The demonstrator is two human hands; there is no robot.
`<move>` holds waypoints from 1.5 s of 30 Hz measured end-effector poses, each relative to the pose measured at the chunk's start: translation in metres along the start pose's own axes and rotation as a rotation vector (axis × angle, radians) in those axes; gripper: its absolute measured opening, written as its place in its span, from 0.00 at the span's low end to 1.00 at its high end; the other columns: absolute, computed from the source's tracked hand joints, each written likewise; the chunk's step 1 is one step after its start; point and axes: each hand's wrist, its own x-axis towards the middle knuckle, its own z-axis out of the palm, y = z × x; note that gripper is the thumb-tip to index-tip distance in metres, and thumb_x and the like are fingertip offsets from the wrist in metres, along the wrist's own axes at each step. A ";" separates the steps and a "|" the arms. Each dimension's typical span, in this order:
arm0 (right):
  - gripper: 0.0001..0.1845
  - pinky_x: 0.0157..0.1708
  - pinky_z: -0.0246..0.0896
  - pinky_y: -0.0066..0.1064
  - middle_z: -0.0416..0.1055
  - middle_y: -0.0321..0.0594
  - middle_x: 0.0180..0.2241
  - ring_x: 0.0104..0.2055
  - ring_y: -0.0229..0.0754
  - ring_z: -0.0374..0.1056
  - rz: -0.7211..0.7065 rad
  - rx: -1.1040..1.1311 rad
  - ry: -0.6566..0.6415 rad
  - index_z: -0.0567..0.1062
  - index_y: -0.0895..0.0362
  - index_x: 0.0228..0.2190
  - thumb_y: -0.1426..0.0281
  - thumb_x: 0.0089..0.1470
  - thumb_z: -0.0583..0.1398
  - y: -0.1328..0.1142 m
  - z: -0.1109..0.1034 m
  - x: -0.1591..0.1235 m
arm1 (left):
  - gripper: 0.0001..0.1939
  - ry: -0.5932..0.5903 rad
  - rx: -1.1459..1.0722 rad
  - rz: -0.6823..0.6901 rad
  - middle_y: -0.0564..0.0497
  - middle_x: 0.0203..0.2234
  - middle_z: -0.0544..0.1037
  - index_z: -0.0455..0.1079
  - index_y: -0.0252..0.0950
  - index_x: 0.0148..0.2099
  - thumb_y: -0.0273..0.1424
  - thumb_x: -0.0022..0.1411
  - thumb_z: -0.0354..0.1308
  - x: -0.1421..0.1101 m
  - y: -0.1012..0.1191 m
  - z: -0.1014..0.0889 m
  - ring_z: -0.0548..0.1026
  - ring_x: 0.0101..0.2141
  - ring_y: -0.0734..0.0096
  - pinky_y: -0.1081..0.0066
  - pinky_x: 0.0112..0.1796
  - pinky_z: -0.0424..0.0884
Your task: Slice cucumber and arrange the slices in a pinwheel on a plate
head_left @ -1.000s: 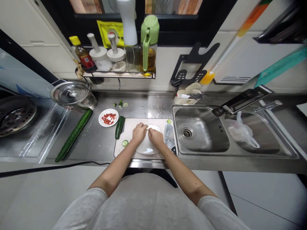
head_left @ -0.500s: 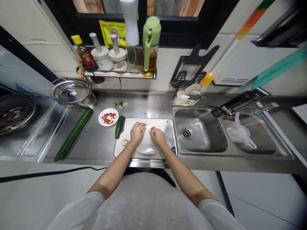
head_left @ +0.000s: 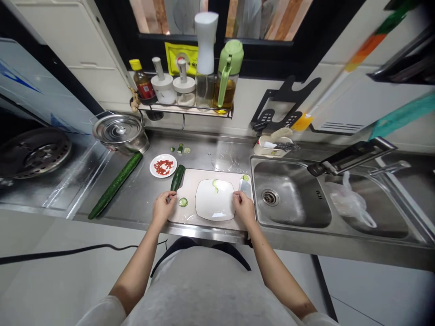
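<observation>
Slices (head_left: pixel 215 186) lie toward the far edge of the plate (head_left: pixel 215 206); cucumber (head_left: pixel 177 178) at the board's (head_left: pixel 189 183) left edge looks uncut; left hand (head_left: pixel 163 208), right hand (head_left: pixel 244 208): grasp unclear.

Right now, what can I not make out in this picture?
Head view:
Knife: the right hand hides its handle.
Pot: the lid hides any contents.
Short cucumber: the left hand covers its near end, so contact is unclear.
Plastic bag: its folds hide anything inside.
Yellow-capped bottle: label print too small and blurred.
Window: cut off by the top edge.
</observation>
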 end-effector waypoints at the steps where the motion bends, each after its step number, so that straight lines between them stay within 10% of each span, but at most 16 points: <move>1: 0.19 0.27 0.52 0.28 0.68 0.36 0.22 0.26 0.41 0.64 -0.007 0.011 0.002 0.76 0.54 0.38 0.61 0.57 0.48 0.000 0.001 0.000 | 0.14 -0.020 0.025 -0.011 0.52 0.30 0.77 0.75 0.41 0.43 0.37 0.57 0.54 -0.002 -0.002 0.001 0.71 0.29 0.70 0.71 0.35 0.66; 36: 0.18 0.27 0.51 0.28 0.63 0.34 0.18 0.23 0.40 0.61 -0.078 0.075 -0.078 0.76 0.55 0.35 0.60 0.55 0.50 -0.010 0.008 -0.013 | 0.08 -0.019 0.190 -0.010 0.50 0.37 0.76 0.73 0.40 0.39 0.35 0.60 0.55 -0.018 0.007 0.031 0.72 0.35 0.68 0.71 0.32 0.57; 45: 0.17 0.27 0.51 0.28 0.62 0.33 0.17 0.23 0.39 0.60 -0.099 0.119 -0.079 0.76 0.56 0.35 0.60 0.55 0.51 -0.017 0.007 -0.016 | 0.08 -0.055 -0.299 -0.093 0.53 0.26 0.75 0.72 0.37 0.32 0.36 0.51 0.62 -0.017 0.015 0.027 0.70 0.28 0.72 0.73 0.33 0.61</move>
